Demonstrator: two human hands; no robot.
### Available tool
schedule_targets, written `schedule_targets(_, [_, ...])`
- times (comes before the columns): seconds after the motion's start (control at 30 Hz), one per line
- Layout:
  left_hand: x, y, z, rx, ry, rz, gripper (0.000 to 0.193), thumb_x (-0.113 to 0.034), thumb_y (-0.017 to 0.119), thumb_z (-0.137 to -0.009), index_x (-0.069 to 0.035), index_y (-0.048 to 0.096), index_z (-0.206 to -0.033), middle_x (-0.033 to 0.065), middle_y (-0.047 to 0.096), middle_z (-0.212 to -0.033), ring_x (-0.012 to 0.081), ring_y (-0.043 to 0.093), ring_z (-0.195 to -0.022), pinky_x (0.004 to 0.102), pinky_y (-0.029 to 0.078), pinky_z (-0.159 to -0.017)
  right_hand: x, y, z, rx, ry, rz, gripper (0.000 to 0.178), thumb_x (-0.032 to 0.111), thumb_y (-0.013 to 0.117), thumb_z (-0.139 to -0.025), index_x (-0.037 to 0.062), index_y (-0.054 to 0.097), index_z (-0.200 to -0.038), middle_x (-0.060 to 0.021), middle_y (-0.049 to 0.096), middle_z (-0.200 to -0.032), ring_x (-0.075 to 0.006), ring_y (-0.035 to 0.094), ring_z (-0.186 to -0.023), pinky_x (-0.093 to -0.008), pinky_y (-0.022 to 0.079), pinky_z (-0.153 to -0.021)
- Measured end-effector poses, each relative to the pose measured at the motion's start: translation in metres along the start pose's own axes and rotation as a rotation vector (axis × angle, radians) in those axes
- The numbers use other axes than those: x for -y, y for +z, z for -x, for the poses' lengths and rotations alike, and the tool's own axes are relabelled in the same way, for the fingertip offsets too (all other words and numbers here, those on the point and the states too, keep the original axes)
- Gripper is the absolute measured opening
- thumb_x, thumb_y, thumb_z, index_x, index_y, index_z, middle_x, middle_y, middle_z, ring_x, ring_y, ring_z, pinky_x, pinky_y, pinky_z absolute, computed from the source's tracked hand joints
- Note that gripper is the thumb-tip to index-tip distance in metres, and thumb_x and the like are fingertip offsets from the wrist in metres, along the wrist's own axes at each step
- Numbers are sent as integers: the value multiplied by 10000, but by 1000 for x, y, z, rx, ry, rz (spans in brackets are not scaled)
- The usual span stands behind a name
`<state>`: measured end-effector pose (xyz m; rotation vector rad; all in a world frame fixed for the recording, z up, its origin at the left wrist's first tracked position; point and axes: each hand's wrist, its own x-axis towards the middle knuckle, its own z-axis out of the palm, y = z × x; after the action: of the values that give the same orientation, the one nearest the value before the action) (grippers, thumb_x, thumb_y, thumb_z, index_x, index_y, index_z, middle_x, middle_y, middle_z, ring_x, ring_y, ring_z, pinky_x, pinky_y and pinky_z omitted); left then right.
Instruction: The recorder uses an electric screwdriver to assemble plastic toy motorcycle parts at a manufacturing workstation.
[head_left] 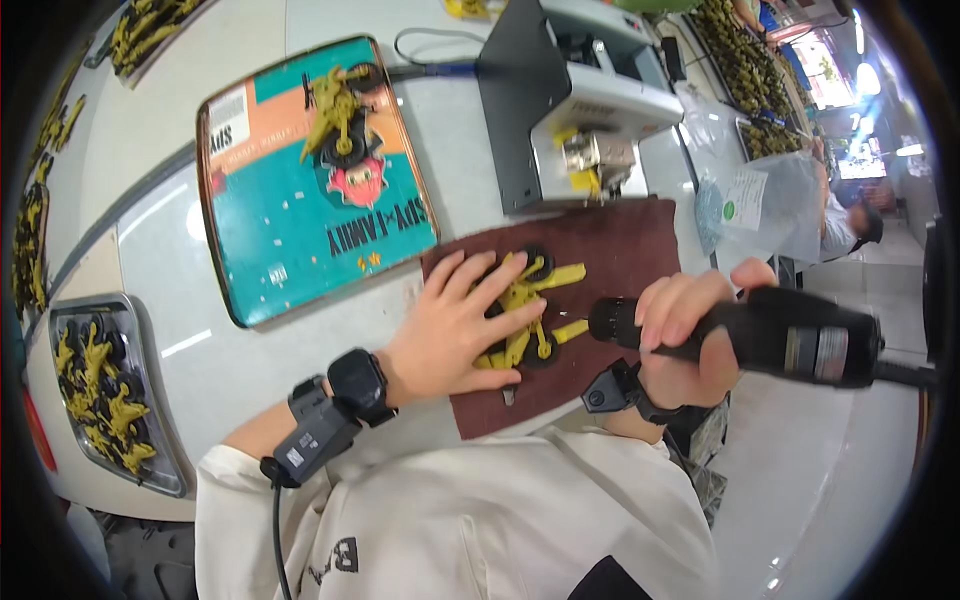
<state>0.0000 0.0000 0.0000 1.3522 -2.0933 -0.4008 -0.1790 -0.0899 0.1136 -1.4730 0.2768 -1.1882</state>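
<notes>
White shirt (pixel 480 520), left hand (pixel 432 325) with fingers spread, bike (pixel 517 297) beneath and between them, right hand (pixel 690 375) with fingers curled round driver (pixel 800 338)

Bright light throughout; lamps (pixel 867 79) glare upper right, streaks reflect off the table (pixel 250 380) at left, fisheye edges bend into black.

Upright fisheye view from the wearer's head, left one of two side-by-side cameras, facing steeply down past a white top (pixel 450 520), left hand (pixel 440 325) and right hand (pixel 690 335) close, tabletop (pixel 240 370) curving toward the dark rim.
</notes>
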Motion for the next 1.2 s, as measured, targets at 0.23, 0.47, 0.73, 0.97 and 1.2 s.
schedule_targets(0.23, [7, 2, 4, 6, -18, 19, 695, -482, 725, -648, -232, 545, -1271, 150, 341, -1435, 376, 383, -1208, 519, 286, -1021, -10, 12, 39, -44, -49, 79, 511, 223, 643, -827, 31, 318, -1171, -87, 543, -670, -192, 517, -481, -348, 434, -514])
schedule_targets(0.47, [1, 4, 3, 9, -27, 43, 707, -475, 736, -636, -226, 543, -1270, 148, 341, -1436, 378, 376, -1221, 518, 286, -1023, -11, 10, 49, -73, 22, 121, 524, 228, 641, -827, 52, 325, -1206, -72, 539, -676, -191, 512, -480, -339, 438, -529])
schedule_targets(0.73, [2, 3, 3, 20, -23, 34, 710, -478, 736, -632, -225, 542, -1267, 141, 346, -1433, 369, 376, -1220, 518, 286, -1020, -15, -4, 49, 211, 10, 4, 455, -20, 603, -806, 43, 317, -1155, -151, 585, -816, -235, 572, -663, -394, 498, -661])
schedule_targets(0.97, [4, 1, 3, 19, -24, 19, 704, -505, 714, -643, -231, 541, -1268, 136, 359, -1425, 367, 382, -1213, 520, 284, -1019, -19, 1, 45, 282, 39, -18, 455, -38, 618, -785, 40, 341, -1138, -159, 588, -820, -246, 574, -664, -389, 494, -645])
schedule_targets(1.2, [3, 0, 2, 0, -20, 25, 695, -485, 730, -634, -213, 558, -1250, 157, 388, -1399, 371, 406, -1185, 507, 309, -999, -8, -17, -16, 377, -69, 85, 463, -14, 629, -770, 8, 401, -1172, -106, 596, -713, -231, 579, -624, -364, 500, -578])
